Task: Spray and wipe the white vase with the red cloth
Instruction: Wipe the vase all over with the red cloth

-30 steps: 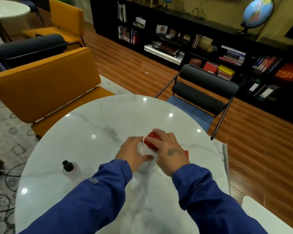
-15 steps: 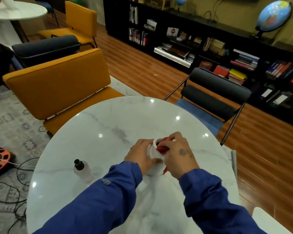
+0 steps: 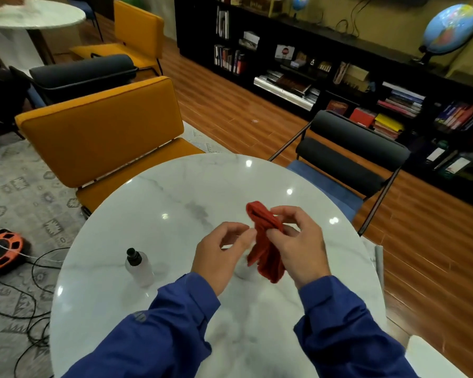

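My right hand (image 3: 298, 244) is raised over the round marble table (image 3: 175, 192) and pinches the bunched red cloth (image 3: 265, 246), which hangs down from my fingers. Just left of the cloth is my left hand (image 3: 221, 255), fingers curled and apart, fingertips close to the cloth and holding nothing. Only a small pale part of the white vase (image 3: 242, 270) shows on the table, between my left hand and the hanging cloth; my hands and the cloth hide the remainder. A clear spray bottle (image 3: 138, 266) with a black cap stands on the table to the left.
An orange chair (image 3: 101, 132) stands at the table's far left and a black chair (image 3: 350, 159) at its far right. Cables and an orange cable reel (image 3: 3, 249) lie on the rug at left. A dark bookshelf (image 3: 339, 77) lines the far wall.
Both hands have lifted off the vase. My right hand pulled the red cloth up out of the vase, and my left hand let go of the vase.
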The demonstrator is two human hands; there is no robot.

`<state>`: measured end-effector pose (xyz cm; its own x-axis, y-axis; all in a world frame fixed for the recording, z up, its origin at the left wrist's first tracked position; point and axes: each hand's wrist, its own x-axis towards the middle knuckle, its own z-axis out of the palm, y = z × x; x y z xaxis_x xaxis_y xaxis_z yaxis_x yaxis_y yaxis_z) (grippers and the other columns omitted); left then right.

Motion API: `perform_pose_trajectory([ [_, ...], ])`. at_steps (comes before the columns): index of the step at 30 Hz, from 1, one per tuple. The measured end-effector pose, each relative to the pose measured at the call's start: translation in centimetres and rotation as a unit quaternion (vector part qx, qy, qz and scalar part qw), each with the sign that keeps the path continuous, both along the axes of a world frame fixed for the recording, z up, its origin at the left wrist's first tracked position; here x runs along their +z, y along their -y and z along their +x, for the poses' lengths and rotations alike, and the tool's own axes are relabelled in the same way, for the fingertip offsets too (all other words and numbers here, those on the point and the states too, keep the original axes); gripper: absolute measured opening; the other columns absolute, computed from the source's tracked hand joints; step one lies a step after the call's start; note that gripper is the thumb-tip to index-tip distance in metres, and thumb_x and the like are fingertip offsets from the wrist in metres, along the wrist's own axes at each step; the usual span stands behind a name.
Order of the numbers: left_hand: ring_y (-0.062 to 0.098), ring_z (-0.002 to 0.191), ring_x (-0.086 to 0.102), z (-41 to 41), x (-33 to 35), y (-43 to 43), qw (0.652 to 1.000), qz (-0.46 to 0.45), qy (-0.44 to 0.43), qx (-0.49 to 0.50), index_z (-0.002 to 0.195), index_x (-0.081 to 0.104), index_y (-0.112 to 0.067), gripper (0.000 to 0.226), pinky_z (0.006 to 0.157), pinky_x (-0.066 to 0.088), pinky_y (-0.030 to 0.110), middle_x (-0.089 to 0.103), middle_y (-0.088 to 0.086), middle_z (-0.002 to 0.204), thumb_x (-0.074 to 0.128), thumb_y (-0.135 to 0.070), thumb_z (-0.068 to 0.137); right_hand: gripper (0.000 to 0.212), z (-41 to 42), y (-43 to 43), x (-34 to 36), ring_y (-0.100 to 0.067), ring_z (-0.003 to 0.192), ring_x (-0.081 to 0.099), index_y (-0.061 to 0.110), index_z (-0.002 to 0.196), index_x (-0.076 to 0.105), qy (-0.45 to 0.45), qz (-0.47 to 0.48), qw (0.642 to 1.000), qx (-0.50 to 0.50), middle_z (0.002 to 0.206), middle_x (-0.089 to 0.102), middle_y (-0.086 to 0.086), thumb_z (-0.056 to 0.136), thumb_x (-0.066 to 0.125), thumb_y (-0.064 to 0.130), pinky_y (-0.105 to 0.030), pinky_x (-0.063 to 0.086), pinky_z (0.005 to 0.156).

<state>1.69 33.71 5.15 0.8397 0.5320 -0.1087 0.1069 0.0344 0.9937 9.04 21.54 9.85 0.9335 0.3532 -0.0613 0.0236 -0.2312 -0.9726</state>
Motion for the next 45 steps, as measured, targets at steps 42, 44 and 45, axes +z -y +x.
perform_pose_trajectory([
  [42, 0.021, 0.093, 0.058, 4.6, -5.2, -4.2, 0.939, 0.243, -0.238, -0.055, 0.102, 0.068, -0.016, 0.018, 0.080, 0.039, 0.023, 0.063, 0.005, 0.107, 0.054, -0.021, 0.092, 0.063, 1.9, 0.9, -8.6, 0.013, 0.106, 0.047, 0.038, 0.127, 0.049, 0.015, -0.155, 0.987, 0.041, 0.121, 0.052, 0.022, 0.074, 0.082, 0.031, -0.019, 0.043, 0.091],
  [44, 0.016, 0.090, 0.058, 4.1, -4.6, -3.5, 0.951, 0.232, -0.200, -0.041, 0.099, 0.069, -0.022, 0.019, 0.081, 0.042, 0.023, 0.062, -0.002, 0.102, 0.053, -0.031, 0.092, 0.062, 1.9, 0.8, -8.6, 0.013, 0.105, 0.047, 0.038, 0.126, 0.048, 0.018, -0.154, 0.987, 0.041, 0.120, 0.052, 0.022, 0.074, 0.082, 0.030, -0.018, 0.042, 0.089],
  [45, 0.013, 0.087, 0.058, 4.1, -4.3, -3.1, 0.955, 0.234, -0.181, -0.038, 0.096, 0.069, -0.025, 0.021, 0.080, 0.043, 0.022, 0.060, -0.007, 0.098, 0.052, -0.036, 0.092, 0.062, 1.9, 0.8, -8.6, 0.013, 0.105, 0.047, 0.038, 0.126, 0.048, 0.020, -0.155, 0.987, 0.041, 0.120, 0.052, 0.022, 0.074, 0.082, 0.030, -0.017, 0.041, 0.089],
])
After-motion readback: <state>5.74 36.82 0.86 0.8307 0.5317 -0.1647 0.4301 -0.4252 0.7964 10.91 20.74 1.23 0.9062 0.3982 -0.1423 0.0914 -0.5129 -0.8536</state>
